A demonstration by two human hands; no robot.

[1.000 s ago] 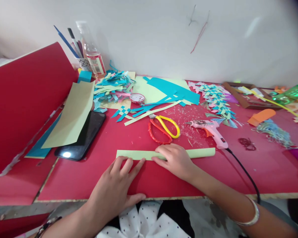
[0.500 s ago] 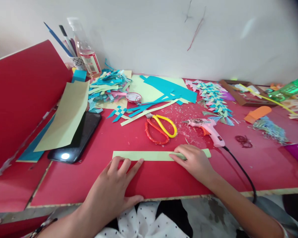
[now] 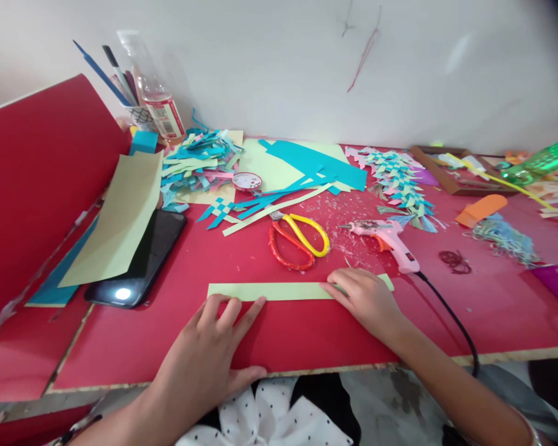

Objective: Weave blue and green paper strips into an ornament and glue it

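A pale green paper strip (image 3: 288, 291) lies lengthwise across the red tabletop in front of me. My left hand (image 3: 214, 341) rests at its lower left edge, fingers spread and fingertips touching the paper, thumb near the table's front edge. Over the right part of the strip, my right hand (image 3: 363, 300) has thumb and fingers closed together on the paper; the strip's right end shows beyond the knuckles. Scissors (image 3: 300, 241) with red and yellow handles lie just beyond the strip. A pink glue gun (image 3: 385, 238) sits behind my right hand, its black cord running off the front edge.
A phone (image 3: 139, 260) lies at left, partly under a pale paper sheet (image 3: 121, 217). Cut paper strips (image 3: 199, 158), blue paper (image 3: 311, 162) and a woven paper piece (image 3: 397, 179) line the back. A bottle (image 3: 160, 105) and pen cup (image 3: 139, 114) stand at back left.
My right hand's fingers have shifted slightly, pressing flatter on the strip. The left hand keeps its place on the paper. The whole view has shifted slightly.
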